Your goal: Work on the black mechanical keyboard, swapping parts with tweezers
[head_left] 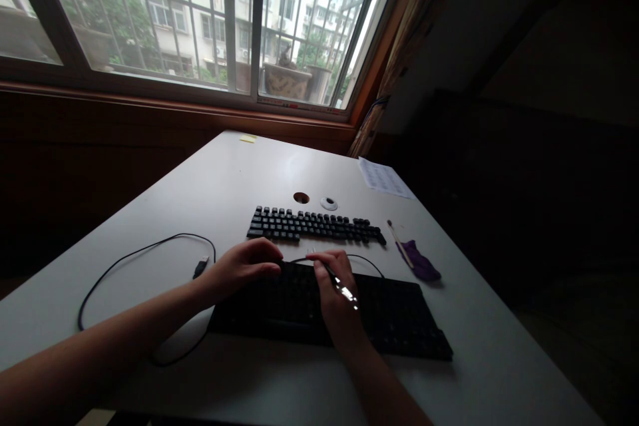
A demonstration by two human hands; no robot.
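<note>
A black keyboard base [399,309] lies across the near part of the white table. My left hand [249,267] is at its far left edge, with thumb and fingers curled over that edge. Held like a pen in my right hand [335,289] is a slim dark tool with a shiny end [346,293]; its exact kind is unclear. That hand is over the middle of the keyboard, and its fingertips are by the far edge. Behind the keyboard, loose black keycaps [319,226] lie in rows. The base's surface is too dark to make out in detail.
A black cable [127,255] with a USB plug [201,267] loops at left. On the right lie a purple cloth [424,265] and a thin brush-like stick [399,243]. A round cover [329,203], a table hole [301,198], printed paper [383,178] and a yellow note [248,138] are farther back.
</note>
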